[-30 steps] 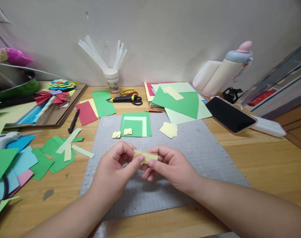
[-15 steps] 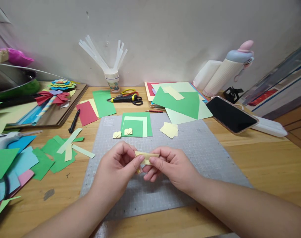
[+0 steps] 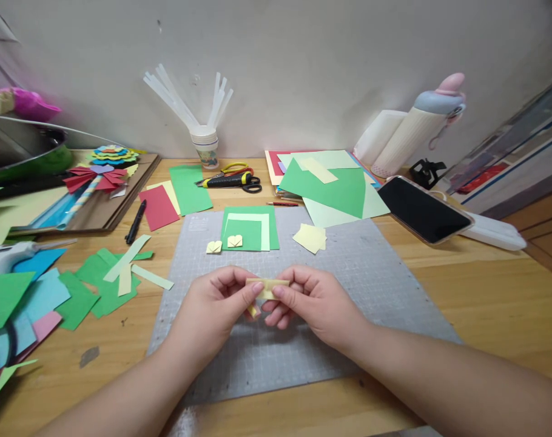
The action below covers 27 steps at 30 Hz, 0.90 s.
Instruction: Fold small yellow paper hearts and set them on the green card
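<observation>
Between both hands, above the grey cutting mat [image 3: 312, 358], is a small folded piece of pale yellow paper [image 3: 267, 290]. My left hand [image 3: 221, 303] pinches its left end, thumb on the near side. My right hand [image 3: 307, 297] grips the right end the same way, its lower fingers curled beneath. A second bit of yellow shows at my left fingertips, too small to make out. Two little folded yellow hearts [image 3: 235, 241] lie beyond the hands, one on a green sheet [image 3: 251, 212], the other beside it. Loose yellow squares [image 3: 309, 238] rest on the mat to the right.
Green paper scraps [image 3: 114, 291] and a black pen [image 3: 136, 221] are at left. Scissors [image 3: 253, 184] and a cutter [image 3: 225, 181] lie behind the mat near a paper cup [image 3: 206, 152] of straws. Coloured sheets [image 3: 335, 188] and a phone [image 3: 426, 209] occupy the right.
The left hand has shifted slightly on the folded yellow paper, its thumb now higher and flatter along it. The right hand keeps its pinch with little movement.
</observation>
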Tool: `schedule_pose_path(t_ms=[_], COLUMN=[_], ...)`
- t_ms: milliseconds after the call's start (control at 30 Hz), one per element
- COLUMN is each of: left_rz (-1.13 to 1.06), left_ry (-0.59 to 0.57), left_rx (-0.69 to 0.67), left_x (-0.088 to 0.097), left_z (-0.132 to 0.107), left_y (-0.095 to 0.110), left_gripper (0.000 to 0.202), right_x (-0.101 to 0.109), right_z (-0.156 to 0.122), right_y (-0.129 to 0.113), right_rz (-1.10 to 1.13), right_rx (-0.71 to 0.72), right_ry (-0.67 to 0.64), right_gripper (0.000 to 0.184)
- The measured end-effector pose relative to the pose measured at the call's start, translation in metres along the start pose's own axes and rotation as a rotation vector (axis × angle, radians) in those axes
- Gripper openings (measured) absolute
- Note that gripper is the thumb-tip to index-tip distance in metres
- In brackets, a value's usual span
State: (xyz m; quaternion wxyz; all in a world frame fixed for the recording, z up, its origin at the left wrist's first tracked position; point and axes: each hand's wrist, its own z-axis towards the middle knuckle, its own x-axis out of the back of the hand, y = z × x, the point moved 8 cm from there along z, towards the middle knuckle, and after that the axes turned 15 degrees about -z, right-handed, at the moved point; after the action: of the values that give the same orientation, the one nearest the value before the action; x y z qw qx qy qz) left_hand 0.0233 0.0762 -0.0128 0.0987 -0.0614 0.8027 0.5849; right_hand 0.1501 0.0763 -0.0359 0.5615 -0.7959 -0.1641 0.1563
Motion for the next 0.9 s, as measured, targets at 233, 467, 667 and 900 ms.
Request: schedule_pose_path(t_ms=[233, 467, 667, 900], left_rz=[-0.010, -0.007, 0.001, 0.014], left_ry=[0.004, 0.001, 0.011, 0.003], left_rx=[0.016, 0.021, 0.033, 0.024], left_x=[0.0013, -0.0005, 0.0003, 0.0003], left_z=[0.0000, 0.0006, 0.0004, -0.0002], left_y=[-0.0021, -0.0021, -0.0019, -0.0013], left_gripper=[0.018, 0.020, 0.020, 0.020], right_x=[-0.0005, -0.0003, 0.0006, 0.0006], right_z=[0.0019, 0.0000, 0.0002, 0.0001], right_y=[-0.0002, -0.0017, -0.0014, -0.0022], right_rz=[0.011, -0.002, 0.008, 0.002], right_rx=[-0.010, -0.014, -0.017, -0.012], right_ry=[0.013, 0.013, 0.014, 0.020], right_gripper=[0.039, 0.042, 0.042, 0.042])
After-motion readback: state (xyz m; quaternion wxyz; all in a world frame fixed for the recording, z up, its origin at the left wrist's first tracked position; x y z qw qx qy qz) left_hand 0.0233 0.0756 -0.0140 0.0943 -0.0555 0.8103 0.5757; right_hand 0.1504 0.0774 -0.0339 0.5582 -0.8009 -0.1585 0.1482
